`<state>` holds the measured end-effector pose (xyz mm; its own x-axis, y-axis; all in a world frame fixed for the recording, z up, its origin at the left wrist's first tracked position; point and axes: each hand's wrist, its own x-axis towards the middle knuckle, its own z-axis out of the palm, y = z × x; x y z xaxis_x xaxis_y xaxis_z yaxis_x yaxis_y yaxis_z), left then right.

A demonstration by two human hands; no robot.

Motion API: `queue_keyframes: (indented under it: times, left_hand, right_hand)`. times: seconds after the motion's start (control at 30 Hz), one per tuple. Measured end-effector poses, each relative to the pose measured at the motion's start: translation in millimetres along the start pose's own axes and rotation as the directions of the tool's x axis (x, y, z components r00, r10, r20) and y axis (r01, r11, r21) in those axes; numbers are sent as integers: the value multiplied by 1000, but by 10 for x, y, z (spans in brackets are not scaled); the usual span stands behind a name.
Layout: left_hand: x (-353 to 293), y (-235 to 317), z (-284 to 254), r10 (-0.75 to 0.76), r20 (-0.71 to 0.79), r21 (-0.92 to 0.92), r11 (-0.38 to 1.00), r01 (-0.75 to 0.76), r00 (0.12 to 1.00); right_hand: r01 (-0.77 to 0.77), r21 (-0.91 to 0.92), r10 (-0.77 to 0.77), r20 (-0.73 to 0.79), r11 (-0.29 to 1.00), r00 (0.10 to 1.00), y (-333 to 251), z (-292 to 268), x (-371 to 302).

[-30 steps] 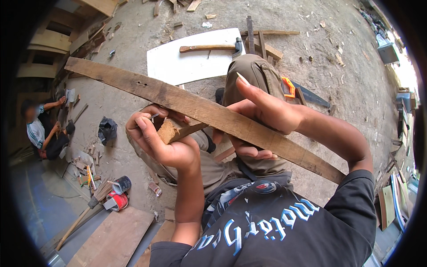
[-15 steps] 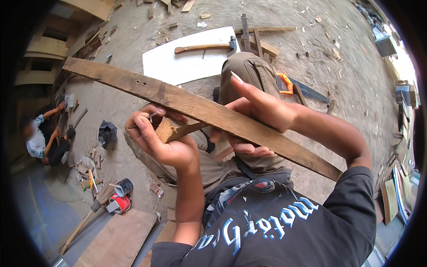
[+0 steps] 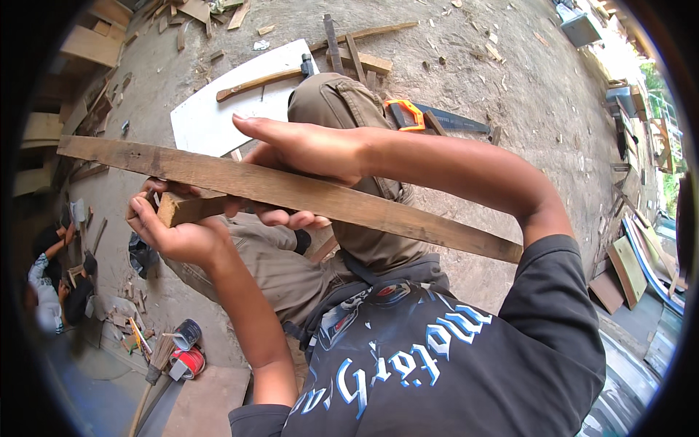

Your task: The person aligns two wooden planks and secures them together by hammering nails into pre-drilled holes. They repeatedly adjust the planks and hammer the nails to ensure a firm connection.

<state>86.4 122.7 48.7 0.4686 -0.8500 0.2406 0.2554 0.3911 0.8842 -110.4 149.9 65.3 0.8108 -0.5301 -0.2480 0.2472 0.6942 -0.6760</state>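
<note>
Wooden plank (image 3: 306, 195), long, flat and weathered brown, is held up in the air in front of the person's chest, and it runs from the upper left down to the lower right, above the bent knees in khaki trousers (image 3: 342, 109). The right hand (image 3: 306, 149) lies over the middle of this plank: the thumb and palm are on its upper edge and the fingers (image 3: 287, 217) curl under its lower edge, so it is grasping the plank. Just beside it, under the left part of the plank, the left hand (image 3: 178, 237) is clenched around a short block of pale wood (image 3: 191, 207), which touches the underside of the plank. The dark sleeve of a black printed shirt (image 3: 408, 357) covers the right upper arm.

On the ground near the lower left stand a small red and black tin (image 3: 188, 360) and a brush with a wooden handle (image 3: 149, 379), with wood scraps about them. Further left, another person in a light shirt (image 3: 47, 291) crouches low at the picture's edge.

Behind the knees lies a white flat board (image 3: 218, 109), and on it rests a hammer with a curved wooden handle (image 3: 266, 80). To the right of the knee lies a handsaw with an orange handle (image 3: 422, 116) on the sandy ground. Farther off are loose wooden sticks (image 3: 357, 44) and chips.
</note>
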Motion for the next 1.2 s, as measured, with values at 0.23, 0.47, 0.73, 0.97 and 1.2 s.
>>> queue_keyframes:
  times: [0.23, 0.47, 0.73, 0.97, 1.2]
  left_hand:
    - [182, -25, -100, 28, -61, -1, 1000, -29, 998]
    - [353, -79, -314, -53, -67, 7, 999, 54, 996]
    - [377, -119, -297, -114, -90, -29, 993, 111, 989]
    - [463, -276, -504, -164, -66, -86, 984, 158, 984]
    - [207, -74, -315, -145, -60, -50, 989, 142, 988]
  right_hand:
    - [18, 1, -18, 56, 1000, 998, 44, -18, 240]
    - [25, -248, -60, -136, 968, 989, -114, 140, 357]
    - [71, -419, -161, -184, 905, 970, -116, 164, 422]
    - [137, -639, -302, -155, 757, 941, -27, 179, 439]
    - [74, -915, -604, -200, 398, 772, 2, 366, 201]
